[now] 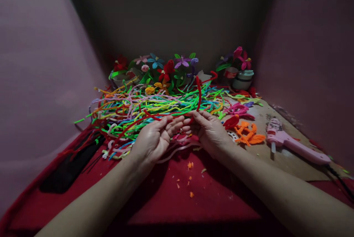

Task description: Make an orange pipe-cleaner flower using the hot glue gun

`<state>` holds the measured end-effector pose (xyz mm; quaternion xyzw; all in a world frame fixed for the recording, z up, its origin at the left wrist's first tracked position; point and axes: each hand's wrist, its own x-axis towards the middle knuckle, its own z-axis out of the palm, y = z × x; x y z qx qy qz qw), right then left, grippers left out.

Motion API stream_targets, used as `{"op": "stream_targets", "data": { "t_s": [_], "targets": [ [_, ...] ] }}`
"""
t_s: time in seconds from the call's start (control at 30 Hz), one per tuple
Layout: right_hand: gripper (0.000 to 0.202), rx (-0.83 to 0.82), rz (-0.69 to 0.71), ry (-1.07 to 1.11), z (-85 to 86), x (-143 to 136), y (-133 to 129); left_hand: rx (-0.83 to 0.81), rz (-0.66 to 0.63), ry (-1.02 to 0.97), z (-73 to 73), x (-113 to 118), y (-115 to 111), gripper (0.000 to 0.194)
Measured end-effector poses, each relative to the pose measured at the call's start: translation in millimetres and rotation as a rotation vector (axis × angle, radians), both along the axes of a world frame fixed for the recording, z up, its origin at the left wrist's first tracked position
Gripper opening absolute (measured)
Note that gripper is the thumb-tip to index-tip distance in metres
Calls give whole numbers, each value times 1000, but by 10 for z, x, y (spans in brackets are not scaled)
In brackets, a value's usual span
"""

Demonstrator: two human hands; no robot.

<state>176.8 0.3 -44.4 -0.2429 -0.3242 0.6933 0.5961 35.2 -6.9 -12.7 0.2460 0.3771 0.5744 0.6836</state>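
Note:
My left hand and my right hand meet near the middle of the view, palms turned inward. A red pipe cleaner runs between them; one end stands up above my right fingers, and another stretch lies along my left fingertips. Thumb and fingers of each hand are closed on it. Just behind my hands spreads a big heap of coloured pipe cleaners, green, yellow, pink and red. Small orange scraps lie in front on the red cloth.
On the brown board at the right lie a pink glue gun and orange fuzzy pieces. Fuzzy flowers and a pale jar stand at the back. A black object is at the left.

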Motion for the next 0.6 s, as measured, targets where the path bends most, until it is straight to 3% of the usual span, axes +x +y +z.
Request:
{"op": "stream_targets", "data": {
  "t_s": [0.17,0.33,0.47,0.6],
  "targets": [
    [18,-2,-2,-45,-15,7,0,139,85,59,117,-142,69,15],
    [14,-27,31,-78,16,9,-51,193,124,119,209,-395,279,16],
    [12,-36,71,-84,20,27,-60,128,199,128,234,-575,449,7],
    [10,-35,20,5,26,46,-30,55,125,544,202,-686,483,6]
  ]
}}
